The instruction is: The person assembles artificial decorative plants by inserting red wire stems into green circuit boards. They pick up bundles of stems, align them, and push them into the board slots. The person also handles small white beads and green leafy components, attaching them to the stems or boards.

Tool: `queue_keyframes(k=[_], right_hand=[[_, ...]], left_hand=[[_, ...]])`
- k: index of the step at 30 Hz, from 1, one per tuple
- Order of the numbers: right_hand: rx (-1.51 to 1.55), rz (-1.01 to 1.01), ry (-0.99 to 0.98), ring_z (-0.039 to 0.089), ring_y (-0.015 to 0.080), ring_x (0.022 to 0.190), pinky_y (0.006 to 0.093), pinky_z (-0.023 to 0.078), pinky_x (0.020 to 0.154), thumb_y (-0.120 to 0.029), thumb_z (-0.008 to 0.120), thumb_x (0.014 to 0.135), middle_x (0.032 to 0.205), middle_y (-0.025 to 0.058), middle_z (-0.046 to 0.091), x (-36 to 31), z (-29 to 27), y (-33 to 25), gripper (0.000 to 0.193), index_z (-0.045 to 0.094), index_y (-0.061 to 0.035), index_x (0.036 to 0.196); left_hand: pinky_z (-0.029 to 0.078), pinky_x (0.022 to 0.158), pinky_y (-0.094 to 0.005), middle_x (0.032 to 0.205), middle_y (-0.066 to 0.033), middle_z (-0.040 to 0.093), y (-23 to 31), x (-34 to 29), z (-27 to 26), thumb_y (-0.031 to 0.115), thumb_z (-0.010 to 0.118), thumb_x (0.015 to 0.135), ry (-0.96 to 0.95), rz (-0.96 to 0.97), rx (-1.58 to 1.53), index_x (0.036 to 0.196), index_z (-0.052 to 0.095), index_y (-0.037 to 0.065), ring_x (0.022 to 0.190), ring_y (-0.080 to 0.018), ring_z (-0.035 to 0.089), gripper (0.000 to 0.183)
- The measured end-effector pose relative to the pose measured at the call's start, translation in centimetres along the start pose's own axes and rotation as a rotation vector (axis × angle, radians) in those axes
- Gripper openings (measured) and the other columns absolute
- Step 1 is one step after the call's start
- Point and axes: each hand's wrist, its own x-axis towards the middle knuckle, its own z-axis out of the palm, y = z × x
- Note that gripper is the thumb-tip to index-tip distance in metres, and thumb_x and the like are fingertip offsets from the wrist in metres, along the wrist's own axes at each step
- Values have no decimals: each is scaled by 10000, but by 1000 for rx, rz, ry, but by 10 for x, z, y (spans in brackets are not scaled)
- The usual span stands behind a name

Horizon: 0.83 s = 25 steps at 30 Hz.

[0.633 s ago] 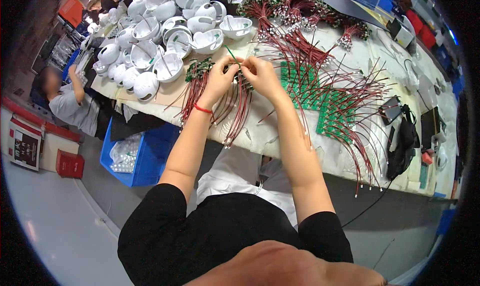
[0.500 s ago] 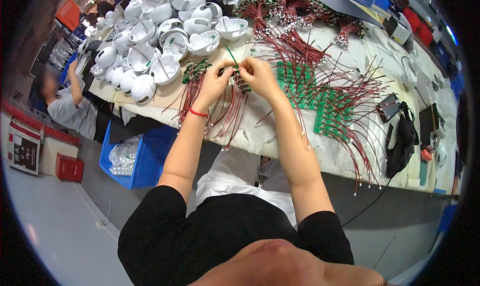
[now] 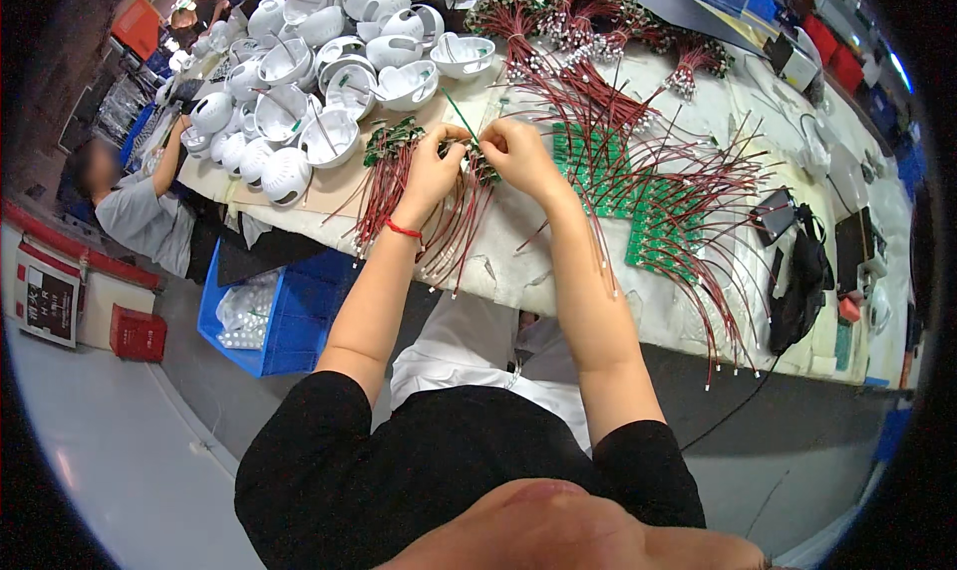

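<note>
My left hand (image 3: pixel 436 171) and my right hand (image 3: pixel 520 158) are close together above the near table edge, both with fingertips pinched. Between them a thin green strip (image 3: pixel 458 114) sticks up and leans left, its lower end at my right fingertips. Small green circuit boards (image 3: pixel 484 167) show just under the right hand, partly hidden by the fingers. Dark red wires (image 3: pixel 469 233) with white plugs hang down from between the hands. Left of my left hand lies a pile of wired circuit boards (image 3: pixel 392 143).
Green circuit board panels (image 3: pixel 665 233) with red wires lie to the right, wires over the edge. White plastic shells (image 3: pixel 332 137) are heaped at the far left, wire bundles (image 3: pixel 588 17) at the back. A blue bin (image 3: pixel 299 316) stands below left; a person (image 3: pixel 150 216) sits beyond it.
The green strip leans further left. My left hand has turned slightly and shifted a little right, the hanging wires swaying with it. The seated person's arm has lowered towards the table.
</note>
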Motion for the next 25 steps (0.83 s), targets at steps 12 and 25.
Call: queue_keyframes(k=[12,25], right_hand=[[-60,48,-40,635,351,695,391,489,624,-56,592,754,744,228,627,-1,4,3,99,603,37,784],[-151,-105,31,597,390,702,437,470,644,-50,602,714,737,234,599,-3,20,10,91,547,19,737]], left_hand=[[447,791,-283,923,-90,635,0,-3,1,163,556,860,-132,-102,60,978,609,-42,866,-154,581,243],[451,783,-323,914,-158,644,10,-15,7,193,550,871,25,-31,189,959,595,-19,869,-267,610,233]])
